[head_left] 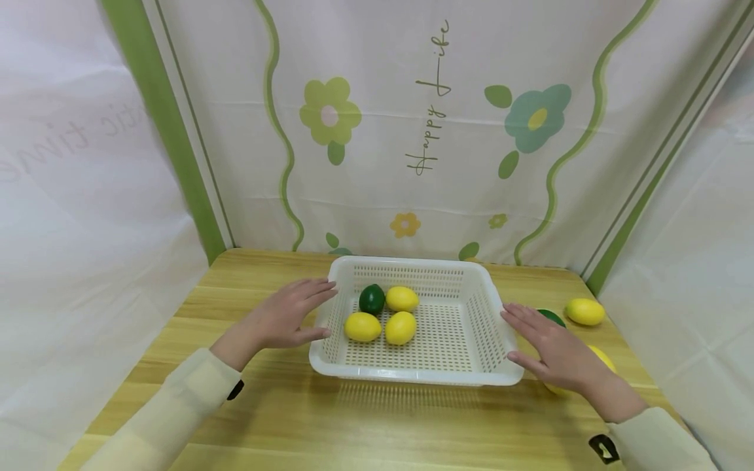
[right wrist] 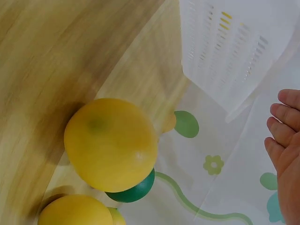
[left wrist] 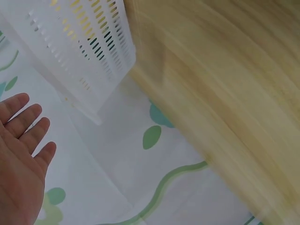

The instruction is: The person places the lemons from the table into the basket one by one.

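A white perforated plastic basket sits at the centre of the frame on the light wooden table, holding three yellow lemons and a dark green lime. The left hand and right hand flank its sides, fingers straight, gripping nothing.

Green lime mostly hidden behind the right hand, yellow lemon half covered by the same hand, left-wrist table smeared by motion blur, basket cut off by the right-wrist picture's top edge.
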Demonstrator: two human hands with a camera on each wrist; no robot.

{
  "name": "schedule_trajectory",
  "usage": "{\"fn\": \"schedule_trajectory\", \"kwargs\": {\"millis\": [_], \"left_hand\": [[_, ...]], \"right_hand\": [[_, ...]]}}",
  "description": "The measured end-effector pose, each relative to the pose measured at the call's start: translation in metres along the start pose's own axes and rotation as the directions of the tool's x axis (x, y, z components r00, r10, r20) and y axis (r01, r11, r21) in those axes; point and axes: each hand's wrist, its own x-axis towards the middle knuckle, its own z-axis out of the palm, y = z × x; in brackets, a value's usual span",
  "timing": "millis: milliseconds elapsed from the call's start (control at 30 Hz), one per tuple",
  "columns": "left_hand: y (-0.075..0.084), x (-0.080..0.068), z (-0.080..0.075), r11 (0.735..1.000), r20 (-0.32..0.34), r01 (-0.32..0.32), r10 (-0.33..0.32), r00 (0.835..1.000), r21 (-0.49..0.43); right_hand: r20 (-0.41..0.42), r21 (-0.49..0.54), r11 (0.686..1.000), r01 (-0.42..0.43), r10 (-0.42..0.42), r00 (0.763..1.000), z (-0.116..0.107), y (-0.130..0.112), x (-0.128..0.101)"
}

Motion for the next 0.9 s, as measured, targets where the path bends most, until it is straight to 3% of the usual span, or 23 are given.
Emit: {"fn": "schedule_trajectory", "kwargs": {"millis": [267, 433, 900], "left_hand": [[0.005, -0.014, 0.005, 1.0, 0.011, 0.009, -0.009, 1.0, 0.0], [0.008, -0.02, 0.008, 1.0, -0.006, -0.021, 0.021, 1.0, 0.006], [0.011, -0.034, 0.018, 0.999, 0.0, -0.013, 0.013, 1.0, 0.03]], "right_hand": [[0.013, -0.007, 0.998, -0.058, 0.058, 0.998, -0.005, 0.009, -0.003], [-0.026, 0.007, 0.996, -0.088, 0.088, 0.996, -0.009, 0.013, -0.006], [-0.056, -0.022, 0.983, -0.184, 0.183, 0.982, -0.02, 0.022, -0.021]]}}
